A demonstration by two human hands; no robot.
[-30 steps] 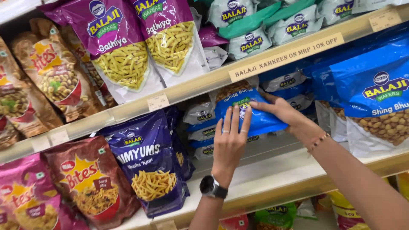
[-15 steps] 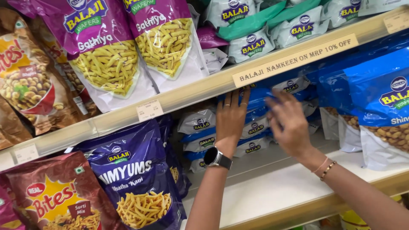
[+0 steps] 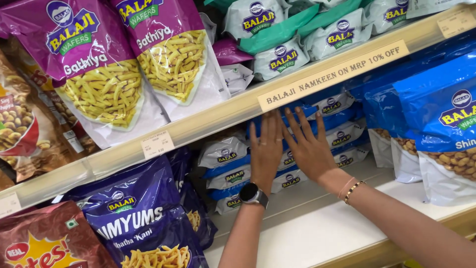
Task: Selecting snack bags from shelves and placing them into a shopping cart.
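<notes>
blue-and-white plastic snack packets (image 3: 317, 149) lie stacked flat at the back of the lower white shelf (image 3: 317, 228), under the shelf edge with its price strip (image 3: 333, 75). both hands are spread flat against the stack, the left hand (image 3: 266, 151) and right hand (image 3: 308, 146) side by side, fingers open, gripping nothing. such packets look light, soft and slippery, probably best pinched at a crimped end seam.

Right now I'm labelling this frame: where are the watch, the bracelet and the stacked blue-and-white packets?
watch (image 3: 253, 193), head view, on its dark face.
bracelet (image 3: 355, 189), head view, on the beaded band.
packets (image 3: 227, 156), head view, on the top packet's white front.
</notes>
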